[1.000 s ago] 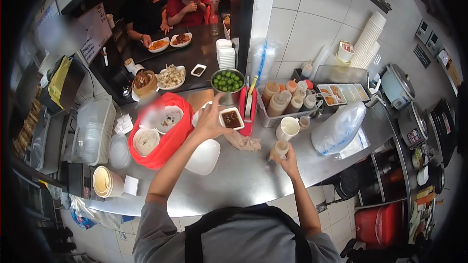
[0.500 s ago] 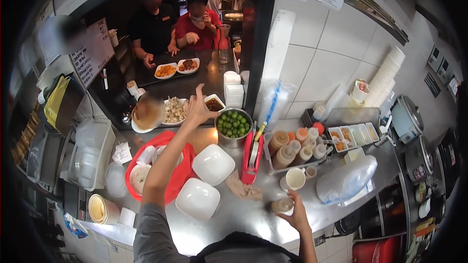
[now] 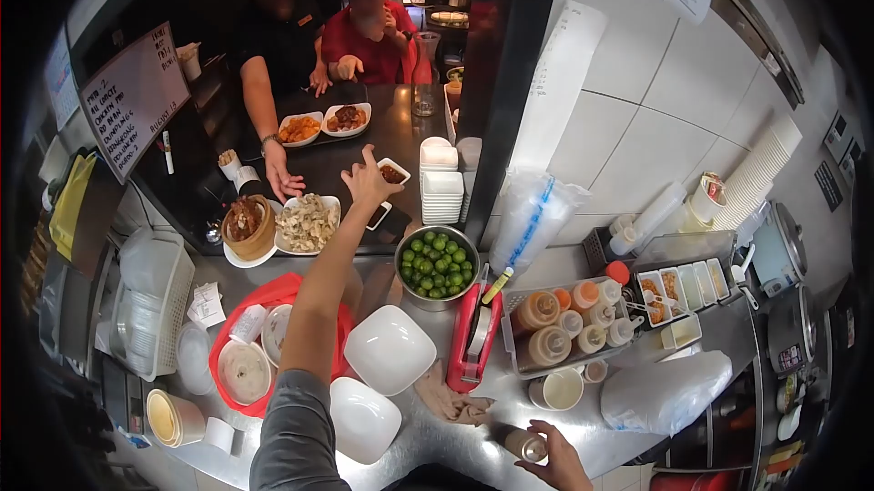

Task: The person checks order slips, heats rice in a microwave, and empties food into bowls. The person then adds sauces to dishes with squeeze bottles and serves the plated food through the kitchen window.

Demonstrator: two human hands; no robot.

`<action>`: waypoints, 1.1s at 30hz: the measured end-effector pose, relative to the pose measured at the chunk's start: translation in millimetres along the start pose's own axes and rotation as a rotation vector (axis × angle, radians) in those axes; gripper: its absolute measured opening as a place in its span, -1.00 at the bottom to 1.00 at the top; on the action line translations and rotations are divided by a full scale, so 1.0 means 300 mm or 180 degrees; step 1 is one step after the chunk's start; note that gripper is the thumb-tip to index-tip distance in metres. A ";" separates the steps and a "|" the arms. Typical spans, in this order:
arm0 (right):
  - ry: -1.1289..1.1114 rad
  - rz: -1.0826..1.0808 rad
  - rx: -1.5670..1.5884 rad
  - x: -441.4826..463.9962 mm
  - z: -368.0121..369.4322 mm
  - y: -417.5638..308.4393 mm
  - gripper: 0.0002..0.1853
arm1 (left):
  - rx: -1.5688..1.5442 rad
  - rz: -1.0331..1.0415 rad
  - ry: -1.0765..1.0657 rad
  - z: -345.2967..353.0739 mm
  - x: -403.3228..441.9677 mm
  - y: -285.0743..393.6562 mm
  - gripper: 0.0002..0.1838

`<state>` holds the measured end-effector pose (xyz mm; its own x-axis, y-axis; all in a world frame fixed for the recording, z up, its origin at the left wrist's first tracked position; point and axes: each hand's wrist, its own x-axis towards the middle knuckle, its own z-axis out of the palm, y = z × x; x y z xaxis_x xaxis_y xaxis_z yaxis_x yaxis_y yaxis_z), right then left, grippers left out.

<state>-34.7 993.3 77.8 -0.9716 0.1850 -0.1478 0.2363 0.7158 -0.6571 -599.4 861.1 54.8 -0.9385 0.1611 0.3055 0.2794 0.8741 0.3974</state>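
Note:
My left hand [image 3: 367,185] reaches across the pass counter, its fingers bent around the edge of a small white sauce dish [image 3: 393,172] with dark sauce in it. Below that hand is a plate of pale, chopped food [image 3: 308,225], beside a round wooden steamer [image 3: 249,229] with brown food. Low at the right, my right hand [image 3: 553,460] grips a small clear jar [image 3: 526,445] by its side, just above the steel worktop. Two white square bowls, an upper one [image 3: 390,350] and a lower one [image 3: 364,420], lie under my left arm.
A steel pot of green limes [image 3: 437,263] stands beside a red tape dispenser [image 3: 474,338]. Sauce bottles fill a bin [image 3: 555,364] at the right. A red bag [image 3: 238,309] holds lidded tubs. Across the pass stand two people, one with an extended hand [image 3: 283,174], near two food dishes [image 3: 300,130].
My left hand has carried the sauce dish farther over the pass counter. The person in black has stretched a hand toward the plate of pale food. My view has shifted.

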 end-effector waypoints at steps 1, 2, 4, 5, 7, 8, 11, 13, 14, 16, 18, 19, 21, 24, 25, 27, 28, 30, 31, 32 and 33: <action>0.0021 0.0085 0.0133 0.004 0.006 0.005 -0.26 | 0.0010 -0.0044 -0.0025 0.024 0.015 -0.002 0.12; 0.0041 0.0175 0.0266 0.003 0.006 -0.004 -0.24 | 0.0025 -0.0071 -0.0017 0.052 0.028 -0.007 0.12; 0.0106 0.0169 0.0401 0.004 0.001 -0.008 -0.22 | 0.0051 -0.0118 0.0001 0.106 0.051 -0.013 0.11; 0.0084 0.0210 0.0392 0.006 -0.002 -0.014 -0.23 | 0.0056 -0.0169 -0.0046 0.123 0.059 -0.012 0.10; 0.0040 0.0293 0.0374 0.011 -0.007 -0.024 -0.23 | 0.0067 -0.0270 -0.0140 0.154 0.069 -0.005 0.10; 0.0125 0.0169 0.0225 0.009 0.001 -0.016 -0.24 | 0.0063 -0.0288 -0.0156 0.168 0.073 -0.004 0.10; 0.0053 0.0294 0.0205 0.001 0.000 -0.018 -0.25 | 0.0052 -0.0355 -0.0256 0.201 0.072 0.001 0.09; 0.0119 0.0125 0.0173 -0.013 0.025 0.016 -0.28 | 0.0040 -0.0417 -0.0377 0.209 0.070 0.007 0.08; 0.0160 0.0039 0.0153 -0.022 0.040 0.035 -0.29 | 0.0011 -0.0444 -0.0384 0.224 0.071 0.002 0.09; 0.0177 0.0225 0.0169 -0.039 0.066 0.058 -0.28 | -0.0064 -0.0480 -0.0383 0.262 0.077 -0.018 0.12; 0.0290 0.0246 0.0207 -0.020 0.056 0.033 -0.34 | 0.0075 -0.0495 -0.0381 0.259 0.078 -0.010 0.17; 0.0385 0.0194 0.0245 -0.008 0.043 0.017 -0.40 | 0.0149 -0.0486 -0.0390 0.256 0.077 -0.007 0.19; 0.0243 0.0234 0.0249 -0.026 0.073 0.079 -0.24 | 0.0299 -0.0319 -0.0165 0.246 0.067 -0.016 0.28; 0.0107 0.0380 0.0253 -0.031 -0.017 -0.004 -0.26 | 0.0439 0.0390 0.0288 0.130 0.057 0.012 0.16; 0.0177 0.0160 0.0393 -0.042 -0.053 -0.015 -0.25 | 0.0220 0.0572 -0.0149 0.099 0.083 0.011 0.12; 0.0241 -0.0037 0.0451 -0.068 -0.173 -0.084 -0.21 | 0.0472 0.1207 0.0291 0.012 0.070 0.019 -0.19; 0.0274 -0.0087 0.0424 -0.086 -0.245 -0.117 -0.19 | 0.0241 0.1708 0.0526 -0.051 0.072 0.010 -0.31; 0.0675 -0.0548 0.0259 -0.105 -0.411 -0.210 -0.15 | -0.0396 0.2391 0.0772 -0.231 0.026 0.030 -0.52; 0.0864 -0.0703 0.0217 -0.108 -0.494 -0.238 -0.16 | -0.0778 0.2596 0.0760 -0.359 -0.043 0.062 -0.59; 0.1027 -0.0864 0.0180 -0.109 -0.576 -0.260 -0.17 | -0.1123 0.2473 0.0553 -0.453 -0.104 0.072 -0.66; 0.1128 -0.0708 0.0108 -0.101 -0.661 -0.287 -0.19 | -0.1452 0.2334 0.0355 -0.551 -0.166 0.086 -0.73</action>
<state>-22.4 1059.5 285.4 -0.9319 0.2528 0.2600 0.0149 0.7431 -0.6691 -512.1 799.8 192.8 -0.4711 0.5448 0.6937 0.8821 0.2946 0.3677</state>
